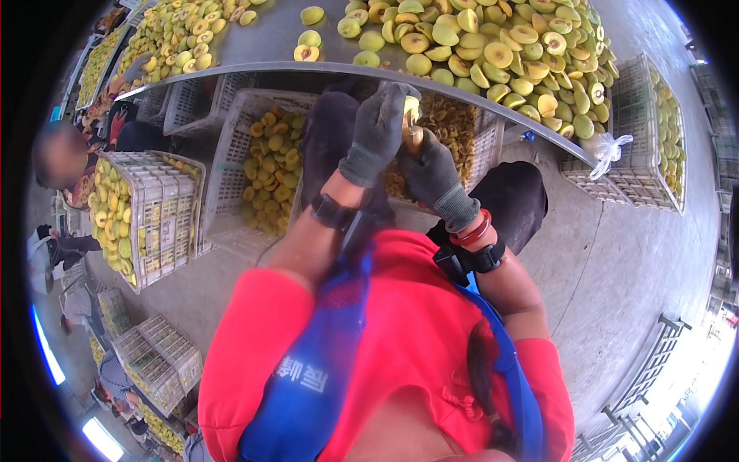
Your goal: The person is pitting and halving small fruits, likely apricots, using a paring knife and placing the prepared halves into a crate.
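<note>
My left hand (pixel 379 123), in a dark grey knit glove, is closed around a yellow-green peach half (pixel 411 109) just below the table's edge. My right hand (pixel 433 171), gloved the same way, grips a short tool with a brownish handle (pixel 415 142). The tool's upper end meets the fruit, and its tip is hidden. Beneath both hands stands a crate of brown pits and scraps (pixel 454 135) between my knees.
Halved peaches (pixel 500 54) are heaped on the metal table (pixel 269 46). To the left are a crate of halves (pixel 223 181) and another full crate (pixel 173 223); a person (pixel 65 158) sits beyond. At right stands a crate (pixel 635 165) with a plastic bag (pixel 610 152).
</note>
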Demonstrator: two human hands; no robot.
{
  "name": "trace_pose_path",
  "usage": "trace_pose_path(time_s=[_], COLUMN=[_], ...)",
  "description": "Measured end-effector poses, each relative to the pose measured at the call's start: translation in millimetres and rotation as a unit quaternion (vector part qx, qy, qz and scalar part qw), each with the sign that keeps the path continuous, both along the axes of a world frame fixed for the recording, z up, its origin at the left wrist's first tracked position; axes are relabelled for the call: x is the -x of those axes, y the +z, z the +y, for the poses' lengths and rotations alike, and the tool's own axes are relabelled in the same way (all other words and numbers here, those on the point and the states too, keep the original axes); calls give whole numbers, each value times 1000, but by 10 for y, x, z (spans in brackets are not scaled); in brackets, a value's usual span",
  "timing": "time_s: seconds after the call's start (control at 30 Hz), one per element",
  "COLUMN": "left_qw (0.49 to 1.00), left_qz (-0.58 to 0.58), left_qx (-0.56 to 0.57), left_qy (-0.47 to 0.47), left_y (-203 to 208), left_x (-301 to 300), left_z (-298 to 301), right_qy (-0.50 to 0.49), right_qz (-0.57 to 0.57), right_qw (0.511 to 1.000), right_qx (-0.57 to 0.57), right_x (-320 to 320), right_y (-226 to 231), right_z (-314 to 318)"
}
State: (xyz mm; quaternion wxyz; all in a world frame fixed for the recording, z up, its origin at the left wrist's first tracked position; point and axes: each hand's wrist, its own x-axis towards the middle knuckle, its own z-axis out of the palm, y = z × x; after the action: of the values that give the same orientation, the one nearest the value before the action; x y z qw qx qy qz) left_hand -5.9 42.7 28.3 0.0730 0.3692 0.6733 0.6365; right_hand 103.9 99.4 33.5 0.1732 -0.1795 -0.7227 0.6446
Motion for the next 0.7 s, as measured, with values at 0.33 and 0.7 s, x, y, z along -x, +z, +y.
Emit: trace_pose_path(time_s=[0.33,0.7], left_qw=[993,994], left_qz=[108,40], left_qx=[-17,-100], left_qy=[35,26], left_y=[-92,-75], left_x=[12,0], left_z=[-24,-28], right_qy=[51,34], right_qz=[-56,31], right_qw=[981,951], right_qx=[179,307], right_x=[-4,125], right_y=[32,37], right_z=[18,-78])
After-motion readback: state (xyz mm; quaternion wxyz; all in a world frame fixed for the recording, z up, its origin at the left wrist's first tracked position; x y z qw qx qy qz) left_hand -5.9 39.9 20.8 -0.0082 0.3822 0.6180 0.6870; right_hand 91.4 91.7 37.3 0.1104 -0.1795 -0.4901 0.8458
